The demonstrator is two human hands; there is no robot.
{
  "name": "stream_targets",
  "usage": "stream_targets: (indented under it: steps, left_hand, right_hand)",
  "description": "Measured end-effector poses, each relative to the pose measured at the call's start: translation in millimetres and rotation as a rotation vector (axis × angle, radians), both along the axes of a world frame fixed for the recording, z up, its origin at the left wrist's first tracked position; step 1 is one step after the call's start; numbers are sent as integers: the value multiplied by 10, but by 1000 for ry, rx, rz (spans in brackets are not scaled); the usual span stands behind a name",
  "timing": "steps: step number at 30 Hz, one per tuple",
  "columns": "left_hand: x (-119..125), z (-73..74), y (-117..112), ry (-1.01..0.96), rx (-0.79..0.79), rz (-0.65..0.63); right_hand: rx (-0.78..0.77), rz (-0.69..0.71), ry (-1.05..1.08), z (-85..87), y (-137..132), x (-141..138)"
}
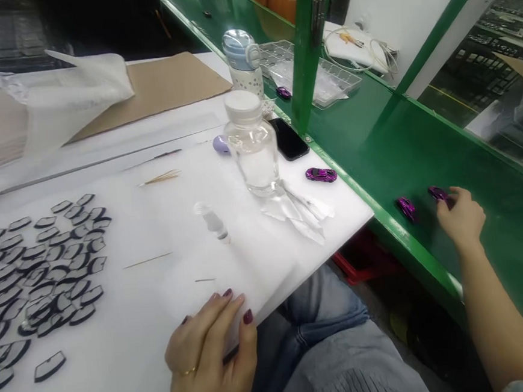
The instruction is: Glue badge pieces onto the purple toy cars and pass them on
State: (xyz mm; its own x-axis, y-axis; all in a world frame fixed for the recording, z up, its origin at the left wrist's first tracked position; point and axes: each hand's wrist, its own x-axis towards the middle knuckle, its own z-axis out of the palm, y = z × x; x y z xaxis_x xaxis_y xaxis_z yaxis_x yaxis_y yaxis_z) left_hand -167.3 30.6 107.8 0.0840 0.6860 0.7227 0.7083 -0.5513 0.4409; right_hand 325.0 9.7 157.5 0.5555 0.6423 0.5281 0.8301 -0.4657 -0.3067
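My right hand (463, 217) reaches over the green belt, its thumb and fingers closed on a small purple toy car (437, 193). Just left of it on the belt lies another purple toy car (406, 209). A third toy car (321, 175) sits at the right edge of the white worktop (131, 327). My left hand (213, 351) rests at the worktop's front edge, fingers stretched out and holding nothing. Ahead of those fingers are a thin dark sliver (205, 279) and a small see-through vial (213, 222). Many thin curved dark-edged pieces (50, 366) are spread out on the left.
A glass jar with a white lid (252, 142) stands near a black phone (289, 138) and a blue-topped bottle (242, 58). A green post (307, 53) rises beside the belt (365, 133). Behind it is a plastic compartment tray (340, 81). Cardboard (180, 84) lies at the back.
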Motion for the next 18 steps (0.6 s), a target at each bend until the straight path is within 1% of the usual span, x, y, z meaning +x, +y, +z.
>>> stream_targets:
  steps: [1, 2, 3, 4, 5, 6, 7, 9, 10, 11, 12, 13, 14, 15, 17, 18]
  left_hand:
    - [11, 16, 3, 4, 2, 1]
    - [22, 33, 6, 10, 3, 2]
    - [33, 51, 9, 18, 6, 4]
    - [43, 69, 11, 28, 5, 10]
    - [51, 90, 13, 39, 0, 18]
    - [56, 113, 13, 48, -10, 28]
    - [59, 140, 11, 56, -20, 37]
    - [58, 206, -1, 67, -41, 38]
    - [57, 242, -12, 67, -54, 33]
    - [58, 278, -26, 58, -70, 28]
    - [62, 311, -42, 38, -89, 25]
    - [73, 339, -60, 13, -106, 29]
    - [91, 360, -79, -12, -118, 47]
    - [117, 375, -97, -29, -119, 83]
    - [180, 390, -130, -25, -91, 178]
    - [211, 396, -144, -7, -80, 213]
  right_hand:
    - [30, 59, -14, 10, 85, -207]
    - [54, 139, -21, 14, 180, -472]
    - [78, 238, -23, 16, 279, -784]
    - [66, 377, -12, 21, 374, -1128]
    - [43, 574, 3, 31, 461, -1486]
    - [3, 895, 61, 48, 536, -1835]
    - [-20, 1156, 101, 72, 599, -2156]
    - [-65, 1473, 131, 134, 690, -2653]
    - [-98, 1582, 149, 167, 725, -2814]
    - [-146, 1648, 192, 201, 756, -2917]
    - [-206, 1675, 268, 234, 789, -2972]
    - [-265, 1658, 378, 264, 826, -2990]
    - [-304, 1597, 508, 288, 868, -2988]
    - [-315, 1503, 634, 306, 915, -2980]
    - [-255, 1297, 799, 320, 1020, -2987]
    - [-209, 1228, 833, 318, 1073, -3011]
